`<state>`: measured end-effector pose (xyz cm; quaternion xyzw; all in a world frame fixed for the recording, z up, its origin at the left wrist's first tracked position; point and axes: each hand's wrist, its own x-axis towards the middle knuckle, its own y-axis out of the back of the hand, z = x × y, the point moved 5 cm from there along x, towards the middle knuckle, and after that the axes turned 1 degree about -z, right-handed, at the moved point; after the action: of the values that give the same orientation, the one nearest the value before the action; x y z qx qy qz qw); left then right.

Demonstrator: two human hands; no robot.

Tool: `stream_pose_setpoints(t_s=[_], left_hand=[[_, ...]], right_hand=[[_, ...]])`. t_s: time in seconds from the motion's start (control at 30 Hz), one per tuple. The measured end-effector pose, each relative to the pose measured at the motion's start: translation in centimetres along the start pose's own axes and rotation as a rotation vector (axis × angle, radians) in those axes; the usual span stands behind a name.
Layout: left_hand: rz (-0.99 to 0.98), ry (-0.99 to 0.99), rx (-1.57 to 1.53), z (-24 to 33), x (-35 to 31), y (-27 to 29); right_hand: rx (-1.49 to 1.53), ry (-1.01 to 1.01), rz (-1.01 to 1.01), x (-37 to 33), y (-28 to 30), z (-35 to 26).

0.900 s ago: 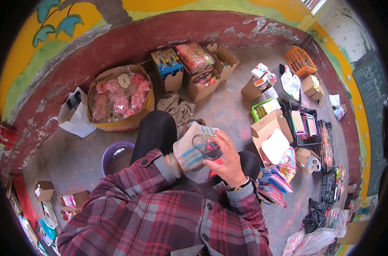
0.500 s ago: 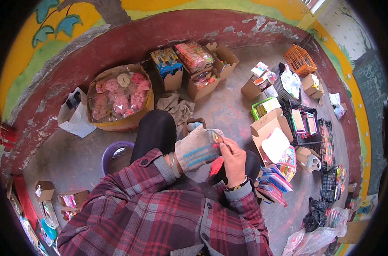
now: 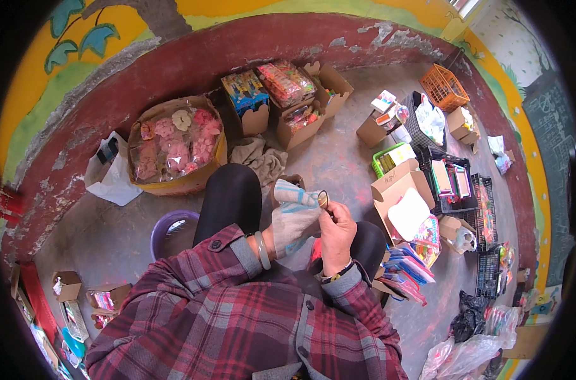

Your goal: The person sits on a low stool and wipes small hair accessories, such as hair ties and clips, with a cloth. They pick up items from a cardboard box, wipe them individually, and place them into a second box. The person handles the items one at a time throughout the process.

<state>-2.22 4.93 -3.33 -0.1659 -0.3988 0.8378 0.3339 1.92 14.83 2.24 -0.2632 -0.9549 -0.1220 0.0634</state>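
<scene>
My left hand (image 3: 292, 223) is covered by a light grey knitted glove or sock with blue stripes, and a pale bangle (image 3: 262, 251) circles its wrist. Its covered fingers are bent toward my right hand and seem to close on the edge of a small dark-rimmed ring-shaped thing (image 3: 323, 200). The thumb and fingers of my right hand (image 3: 338, 233) pinch that same thing from the other side. What it is exactly is too small to tell. Behind the covered hand, a small cardboard box (image 3: 292, 182) is partly hidden.
Past my knees stand a big box of wrapped pink items (image 3: 223, 151), a white bag (image 3: 114, 183) and a crumpled cloth (image 3: 257, 159). A purple basin (image 3: 160, 237) is by my left leg. On the right are an opened carton (image 3: 389, 183), plastic packets (image 3: 407, 269), and black crates (image 3: 487, 272).
My covered left hand has turned and its fingers have bent, where before its striped flat side faced up. The small thing now shows as a dark-rimmed round at the fingertips.
</scene>
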Motion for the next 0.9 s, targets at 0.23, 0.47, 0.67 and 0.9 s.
stream_pose_setpoints(t_s=[0.23, 0.47, 0.67, 0.9], left_hand=[[-0.004, -0.151, 0.682, 1.3, 0.7, 0.2], [0.223, 0.028, 0.078, -2.8, 0.7, 4.9], [0.075, 0.005, 1.334, 2.0, 0.3, 0.0], [-0.015, 0.080, 0.280, 2.8, 0.8, -2.2]], right_hand=[[0.066, -0.083, -0.115, 0.0, -0.5, 0.6], [-0.404, 0.224, -0.318, -1.1, -1.8, -2.5], [-0.173, 0.036, -0.213, -0.5, 0.3, -0.3], [0.809, -0.508, -0.126, 0.4, 3.0, 2.2]])
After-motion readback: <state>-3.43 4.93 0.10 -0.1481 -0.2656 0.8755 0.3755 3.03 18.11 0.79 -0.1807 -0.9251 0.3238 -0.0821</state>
